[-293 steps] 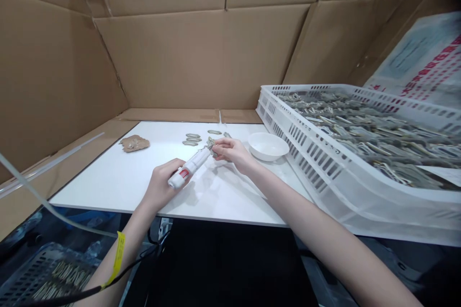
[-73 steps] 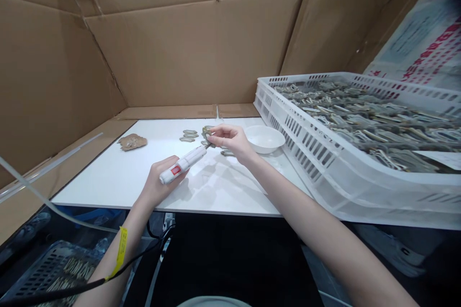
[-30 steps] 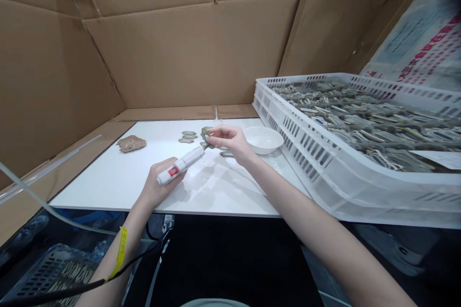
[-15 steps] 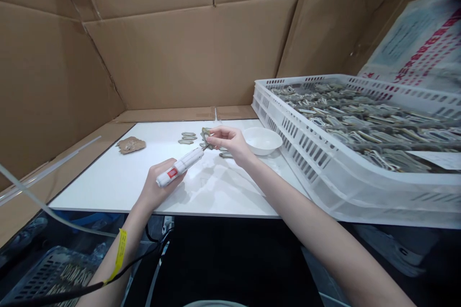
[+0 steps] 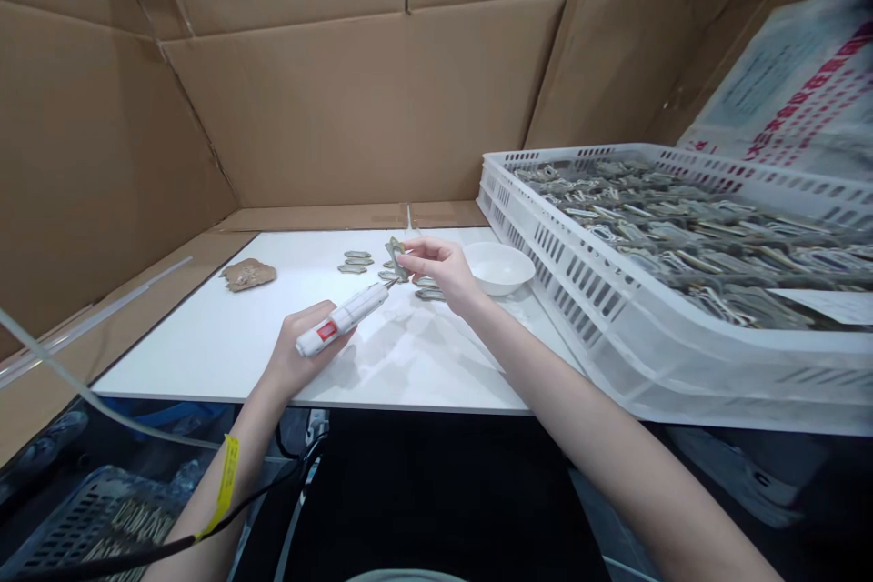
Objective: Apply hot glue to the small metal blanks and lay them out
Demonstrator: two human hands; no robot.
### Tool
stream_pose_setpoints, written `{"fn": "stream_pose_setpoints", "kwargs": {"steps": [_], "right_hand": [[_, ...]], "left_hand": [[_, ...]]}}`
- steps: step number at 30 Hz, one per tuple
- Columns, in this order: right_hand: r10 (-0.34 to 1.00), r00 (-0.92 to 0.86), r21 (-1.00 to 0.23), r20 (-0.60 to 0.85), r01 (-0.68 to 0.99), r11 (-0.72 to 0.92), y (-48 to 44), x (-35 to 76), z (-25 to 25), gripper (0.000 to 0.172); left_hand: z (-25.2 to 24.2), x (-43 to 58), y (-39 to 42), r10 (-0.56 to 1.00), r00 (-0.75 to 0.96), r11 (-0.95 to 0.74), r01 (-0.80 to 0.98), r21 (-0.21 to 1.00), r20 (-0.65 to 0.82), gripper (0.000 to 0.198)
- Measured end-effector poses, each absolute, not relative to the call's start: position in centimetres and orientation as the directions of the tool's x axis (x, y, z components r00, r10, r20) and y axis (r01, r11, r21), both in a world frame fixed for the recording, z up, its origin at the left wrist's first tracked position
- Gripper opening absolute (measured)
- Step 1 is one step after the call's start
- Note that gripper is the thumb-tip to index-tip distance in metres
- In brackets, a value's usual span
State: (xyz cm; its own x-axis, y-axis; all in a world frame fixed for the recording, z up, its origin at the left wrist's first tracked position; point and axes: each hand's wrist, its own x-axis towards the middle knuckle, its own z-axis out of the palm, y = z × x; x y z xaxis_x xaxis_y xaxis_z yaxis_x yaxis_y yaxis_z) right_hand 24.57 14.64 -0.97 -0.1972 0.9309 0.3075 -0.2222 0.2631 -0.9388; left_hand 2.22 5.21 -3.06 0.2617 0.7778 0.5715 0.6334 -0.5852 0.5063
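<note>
My left hand (image 5: 298,355) is closed around a white pen-shaped tool (image 5: 345,319) with a red label, its tip pointing up and away toward my right hand. My right hand (image 5: 437,265) pinches a small grey metal part (image 5: 396,255) upright above the white table (image 5: 225,341), right at the tool's tip. Several more flat grey parts (image 5: 356,260) lie in a loose row on the table behind and beside the held one.
A small white bowl (image 5: 498,267) stands to the right of my right hand. A big white slotted crate (image 5: 614,291) full of grey parts fills the right side. A brown scrap (image 5: 248,273) lies at the left. Cardboard walls (image 5: 355,100) enclose the table. Another crate (image 5: 82,536) sits below left.
The held part has turned more upright between my right fingers. The tool's tip stays against it. Both hands have barely shifted.
</note>
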Motion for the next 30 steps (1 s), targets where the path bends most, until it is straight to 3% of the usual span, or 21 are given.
{"fn": "stream_pose_setpoints", "kwargs": {"steps": [6, 14, 30], "right_hand": [[0.923, -0.118, -0.914, 0.367, -0.233, 0.333, 15.0, 24.7, -1.3, 0.035], [0.941, -0.001, -0.914, 0.338, -0.238, 0.328, 15.1, 24.9, -1.1, 0.039], [0.950, -0.030, -0.890, 0.312, -0.360, 0.281, 14.7, 25.0, -0.2, 0.033]], "left_hand": [[-3.4, 1.9, 5.4, 0.787, 0.309, -0.581, 0.661, 0.474, 0.534, 0.027], [-3.5, 1.9, 5.5, 0.807, 0.262, -0.546, 0.671, 0.502, 0.529, 0.026], [-3.2, 2.4, 5.4, 0.826, 0.117, -0.466, 0.693, 0.551, 0.552, 0.034]]}}
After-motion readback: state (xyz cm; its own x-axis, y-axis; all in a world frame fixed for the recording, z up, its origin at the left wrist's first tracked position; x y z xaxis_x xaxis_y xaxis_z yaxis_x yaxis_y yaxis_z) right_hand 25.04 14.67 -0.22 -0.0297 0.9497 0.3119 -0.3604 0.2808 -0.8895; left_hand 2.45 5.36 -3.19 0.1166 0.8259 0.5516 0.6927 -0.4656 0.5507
